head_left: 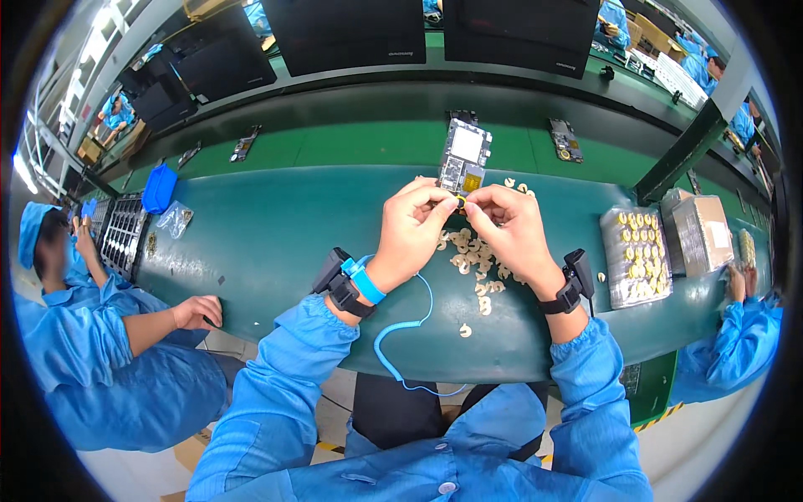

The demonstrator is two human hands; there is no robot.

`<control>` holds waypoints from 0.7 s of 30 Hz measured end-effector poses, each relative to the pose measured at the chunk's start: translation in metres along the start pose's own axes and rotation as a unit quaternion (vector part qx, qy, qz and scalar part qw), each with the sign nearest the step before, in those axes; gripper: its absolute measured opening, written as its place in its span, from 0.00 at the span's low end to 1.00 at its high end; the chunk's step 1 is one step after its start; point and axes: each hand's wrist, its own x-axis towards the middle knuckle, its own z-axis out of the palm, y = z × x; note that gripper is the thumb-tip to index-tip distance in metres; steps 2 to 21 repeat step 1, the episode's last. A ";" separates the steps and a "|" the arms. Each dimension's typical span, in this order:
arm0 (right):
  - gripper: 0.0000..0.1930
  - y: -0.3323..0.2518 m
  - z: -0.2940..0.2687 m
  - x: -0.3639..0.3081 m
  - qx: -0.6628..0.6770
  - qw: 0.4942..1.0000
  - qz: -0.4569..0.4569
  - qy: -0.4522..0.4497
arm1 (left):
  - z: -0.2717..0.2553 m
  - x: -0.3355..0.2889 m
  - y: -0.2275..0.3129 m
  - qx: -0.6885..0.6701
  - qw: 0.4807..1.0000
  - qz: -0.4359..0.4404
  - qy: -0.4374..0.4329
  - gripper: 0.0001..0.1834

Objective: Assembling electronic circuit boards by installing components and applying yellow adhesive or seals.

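Observation:
My left hand [411,227] and my right hand [512,233] meet at the middle of the green table, fingertips closed in a pinch. Between them is a small round black-and-yellow part [460,202]. It sits at the near end of a circuit board [465,146] with a white square label and a gold patch. The fingers hide how the part and the board touch. Loose cream-coloured, notched ring pieces [475,251] lie scattered under and beside my right hand. A blue band with a coiled cord [386,335] circles my left wrist.
At right, a clear tray of yellow round parts [637,255] stands beside wrapped boxes [701,230]. More circuit boards [565,140] lie on the green strip behind, below black monitors [347,33]. A blue bin [159,188] is at left. Co-workers sit on both sides.

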 end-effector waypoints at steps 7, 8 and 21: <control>0.06 0.001 -0.002 0.000 -0.030 0.999 -0.010 -0.011 | 0.000 -0.001 -0.001 -0.001 1.000 -0.001 -0.003 0.05; 0.06 0.001 -0.002 0.000 -0.030 0.999 -0.010 -0.011 | 0.000 -0.001 -0.001 -0.001 1.000 -0.001 -0.003 0.05; 0.06 0.001 -0.002 0.000 -0.030 0.999 -0.010 -0.011 | 0.000 -0.001 -0.001 -0.001 1.000 -0.001 -0.003 0.05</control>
